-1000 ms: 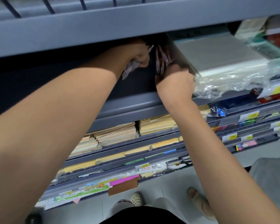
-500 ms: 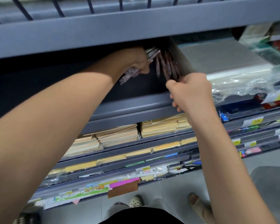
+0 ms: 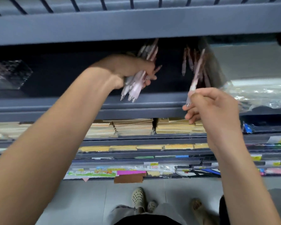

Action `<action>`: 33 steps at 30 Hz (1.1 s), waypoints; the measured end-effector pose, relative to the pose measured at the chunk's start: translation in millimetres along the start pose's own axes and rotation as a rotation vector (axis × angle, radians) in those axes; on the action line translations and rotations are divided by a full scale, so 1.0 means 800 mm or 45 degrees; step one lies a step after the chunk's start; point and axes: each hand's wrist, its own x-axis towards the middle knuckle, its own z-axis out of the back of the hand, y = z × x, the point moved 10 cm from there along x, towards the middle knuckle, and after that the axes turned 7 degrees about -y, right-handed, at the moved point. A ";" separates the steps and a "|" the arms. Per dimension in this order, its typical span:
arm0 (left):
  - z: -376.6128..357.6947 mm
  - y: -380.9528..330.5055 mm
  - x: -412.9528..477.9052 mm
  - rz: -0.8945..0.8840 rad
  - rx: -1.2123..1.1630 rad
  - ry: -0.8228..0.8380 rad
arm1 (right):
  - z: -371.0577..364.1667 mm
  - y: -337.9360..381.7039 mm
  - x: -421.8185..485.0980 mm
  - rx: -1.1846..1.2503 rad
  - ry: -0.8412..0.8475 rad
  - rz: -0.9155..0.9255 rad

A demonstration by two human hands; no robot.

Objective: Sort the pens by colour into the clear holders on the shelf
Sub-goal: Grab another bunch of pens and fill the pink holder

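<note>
Left hand (image 3: 128, 69): at 11 o'clock from the frame centre, fingers curled tight round a bundle of pens.
Bundle of pens (image 3: 135, 86): pale pink barrels, tips pointing down toward 7 o'clock, upper ends rising toward 1 o'clock past the knuckles into the dark shelf opening.
Right hand (image 3: 212, 108): at 3 o'clock from the centre, thumb and forefinger pinching a single pen, other fingers loosely curled beneath.
Single pen (image 3: 195, 75): pale pink, blurred, leaning toward 1 o'clock, lower tip at the fingers, upper end among the standing pens.
Standing pens (image 3: 187, 60): darker pink-brown, at 12 o'clock from the right hand, inside the opening; too blurred to tell whether in a holder.
Shelf lip (image 3: 88, 108): grey, running 9 to 3 o'clock beneath both hands.
Clear plastic (image 3: 10, 73): far out at 9 o'clock, blurred.
Wrapped pack (image 3: 258, 88): at 2 o'clock, just beside the standing pens.
Envelopes (image 3: 133, 127): tan stacks at 6 o'clock from the hands, one shelf down.
Shoes (image 3: 138, 198): at 6 o'clock, on grey floor.
</note>
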 end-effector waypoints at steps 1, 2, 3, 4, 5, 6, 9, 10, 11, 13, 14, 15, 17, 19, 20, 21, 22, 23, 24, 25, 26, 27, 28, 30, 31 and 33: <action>0.005 0.008 -0.014 -0.017 -0.060 -0.011 | -0.006 -0.003 -0.005 0.023 0.044 0.002; 0.012 0.017 -0.028 -0.035 -0.124 -0.041 | -0.013 -0.006 -0.011 0.055 0.095 0.002; 0.024 0.027 -0.043 -0.060 -0.199 -0.095 | -0.020 -0.009 -0.018 0.080 0.149 0.001; 0.037 0.039 -0.058 -0.097 -0.277 -0.169 | -0.029 -0.013 -0.024 0.091 0.203 0.007; 0.051 0.051 -0.074 -0.140 -0.357 -0.241 | -0.038 -0.016 -0.031 0.091 0.255 0.018; 0.063 0.066 -0.091 -0.176 -0.438 -0.302 | -0.048 -0.017 -0.039 0.087 0.307 0.033; 0.090 0.117 -0.138 -0.219 -0.662 -0.433 | -0.085 -0.017 -0.063 0.095 0.456 0.098; 0.099 0.136 -0.152 -0.215 -0.717 -0.474 | -0.099 -0.017 -0.072 0.093 0.507 0.117; 0.109 0.157 -0.165 -0.216 -0.770 -0.520 | -0.115 -0.015 -0.081 0.087 0.560 0.129; 0.137 0.197 -0.194 -0.240 -0.879 -0.642 | -0.152 -0.013 -0.103 0.057 0.671 0.145; 0.154 0.216 -0.209 -0.261 -0.930 -0.712 | -0.173 -0.011 -0.114 0.043 0.727 0.148; 0.171 0.234 -0.224 -0.289 -0.974 -0.778 | -0.195 -0.010 -0.126 0.039 0.776 0.145; 0.202 0.264 -0.254 -0.350 -1.070 -0.856 | -0.241 -0.008 -0.152 0.047 0.862 0.136; 0.238 0.294 -0.281 -0.360 -1.150 -0.943 | -0.289 -0.005 -0.182 0.058 0.947 0.136; 0.258 0.310 -0.294 -0.351 -1.175 -0.999 | -0.313 -0.005 -0.197 0.055 0.986 0.140; 0.278 0.325 -0.306 -0.341 -1.200 -1.054 | -0.337 -0.005 -0.212 0.042 1.019 0.148; 0.298 0.339 -0.317 -0.334 -1.233 -1.102 | -0.361 -0.005 -0.226 0.027 1.043 0.154; 0.318 0.351 -0.327 -0.330 -1.267 -1.139 | -0.384 -0.004 -0.239 0.016 1.057 0.162; 0.339 0.363 -0.337 -0.326 -1.292 -1.163 | -0.407 -0.003 -0.251 0.011 1.060 0.171; 0.359 0.375 -0.346 -0.311 -1.302 -1.178 | -0.429 -0.001 -0.262 0.014 1.053 0.177; 0.379 0.386 -0.354 -0.293 -1.299 -1.182 | -0.451 0.002 -0.273 0.022 1.039 0.181; 0.399 0.395 -0.361 -0.274 -1.290 -1.183 | -0.472 0.006 -0.283 0.034 1.020 0.191; 0.420 0.404 -0.369 -0.265 -1.277 -1.190 | -0.493 0.011 -0.291 0.047 0.999 0.203; 0.461 0.418 -0.380 -0.265 -1.246 -1.215 | -0.529 0.018 -0.303 0.066 0.940 0.220; 0.481 0.426 -0.383 -0.269 -1.234 -1.223 | -0.544 0.022 -0.306 0.069 0.896 0.233; 0.513 0.436 -0.382 -0.268 -1.223 -1.208 | -0.568 0.027 -0.308 0.072 0.806 0.252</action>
